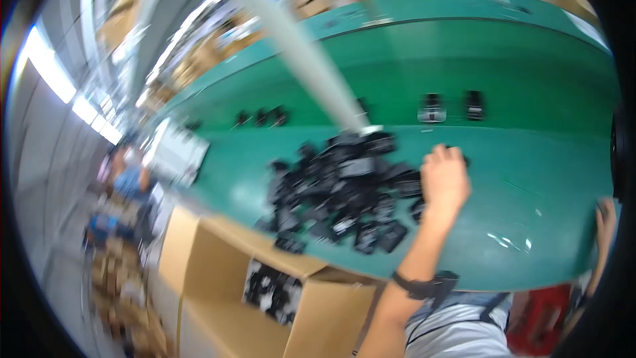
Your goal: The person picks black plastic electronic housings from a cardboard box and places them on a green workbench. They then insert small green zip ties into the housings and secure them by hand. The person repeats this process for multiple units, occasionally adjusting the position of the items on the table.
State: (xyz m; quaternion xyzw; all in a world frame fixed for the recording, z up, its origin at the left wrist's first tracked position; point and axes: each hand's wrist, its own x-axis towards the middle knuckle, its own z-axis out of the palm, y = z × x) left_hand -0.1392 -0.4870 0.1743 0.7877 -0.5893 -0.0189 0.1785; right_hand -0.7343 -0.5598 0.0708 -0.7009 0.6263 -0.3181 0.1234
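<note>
Left hand [444, 179], fingers curled, reaches into black parts pile [344, 185] beside cardboard box [265, 292].

green table [530, 179], pile of black parts [344, 189], brown cardboard box [218, 272], black wristband [424, 286]

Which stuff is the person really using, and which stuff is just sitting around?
In use:
- left hand, reaching into the heap
- heap of black parts
- right hand, at the green table's edge

Just lying about:
- cardboard box below the table
- small black pieces farther back
- white box
</note>
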